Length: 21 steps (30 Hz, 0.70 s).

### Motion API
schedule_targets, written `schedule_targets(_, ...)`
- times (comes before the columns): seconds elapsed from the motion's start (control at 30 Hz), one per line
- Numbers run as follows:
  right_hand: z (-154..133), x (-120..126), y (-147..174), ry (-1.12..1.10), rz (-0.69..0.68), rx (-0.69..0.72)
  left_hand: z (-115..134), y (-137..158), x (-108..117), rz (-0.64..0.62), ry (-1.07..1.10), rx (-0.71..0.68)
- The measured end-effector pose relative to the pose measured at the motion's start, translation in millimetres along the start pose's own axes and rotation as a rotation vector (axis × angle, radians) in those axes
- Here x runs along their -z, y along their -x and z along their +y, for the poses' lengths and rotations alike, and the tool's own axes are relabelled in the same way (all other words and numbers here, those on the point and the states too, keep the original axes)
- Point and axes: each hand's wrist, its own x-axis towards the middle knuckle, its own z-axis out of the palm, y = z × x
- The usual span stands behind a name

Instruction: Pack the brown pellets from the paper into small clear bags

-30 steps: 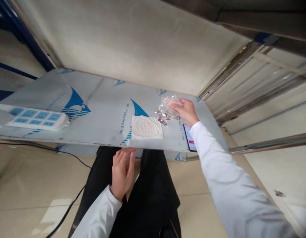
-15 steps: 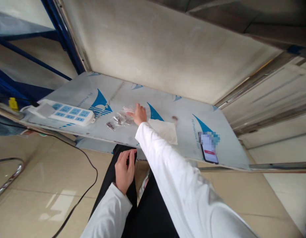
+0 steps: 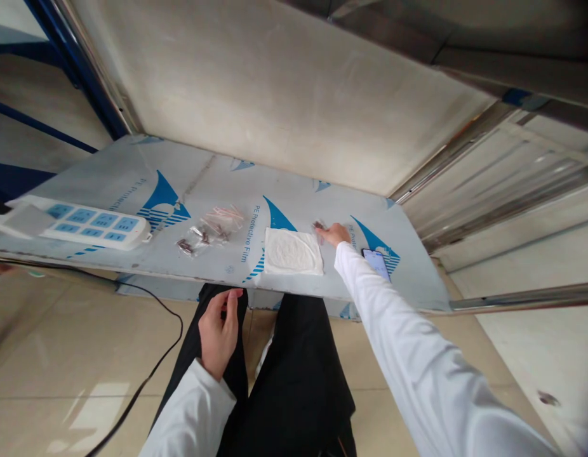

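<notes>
My right hand (image 3: 334,233) reaches to a small heap of dark brown pieces (image 3: 319,225) on the table. The fingertips are drawn together at its near edge, and part of the heap is behind them. Just left of that hand lies a flat white square (image 3: 294,252), cloth or paper. My left hand (image 3: 218,330) rests over my lap below the table edge, fingers curled toward the thumb. Whatever it may hold is hidden. Farther left on the table are small clear bags with brown pieces (image 3: 201,235) and a clear bag with thin pinkish sticks (image 3: 227,216).
A white power strip (image 3: 132,233) with blue sockets lies at the left of the film-covered table (image 3: 203,190). A phone (image 3: 376,263) lies beside my right forearm. A black cable (image 3: 173,346) runs down to the floor. A pale panel (image 3: 275,95) rises behind the table.
My right hand has left the bag of pinkish sticks and moved right, past the white square, to the brown heap. My left hand stays over my lap. The view has shifted right.
</notes>
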Motion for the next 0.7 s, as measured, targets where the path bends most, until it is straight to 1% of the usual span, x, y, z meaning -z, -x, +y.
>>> schedule_targets(0.13, 3.3, -6.3, -8.0, -0.014, -0.027, -0.013, -0.1, 0.5, -1.0, -0.008, -0.007, 0.008)
schedule_targets(0.3, 8.5, -0.6, -15.0, -0.062, -0.031, -0.023, 0.5, 1.7, 0.8, -0.005, 0.01, 0.033)
schedule_targets(0.4, 10.9, 8.4, -16.0, -0.118, 0.024, 0.017, 1.4, 2.1, 1.7, 0.016, 0.03, 0.036)
schedule_targets(0.47, 7.5, 17.3, -16.4, -0.172, 0.086, 0.08, 2.0, 2.3, 2.0, 0.03, 0.043, 0.031)
schedule_targets(0.57, -11.1, 33.5, -16.2, -0.269, 0.184, 0.219, 2.2, 2.8, 2.3, 0.039, 0.065, 0.024)
schedule_targets(0.63, -34.5, 42.7, -14.2, -0.329, 0.235, 0.32, 1.8, 3.4, 2.5, 0.039, 0.083, 0.025)
schedule_targets(0.7, -65.7, 46.6, -8.8, -0.378, 0.264, 0.412, 1.1, 4.0, 2.5, 0.042, 0.105, 0.026)
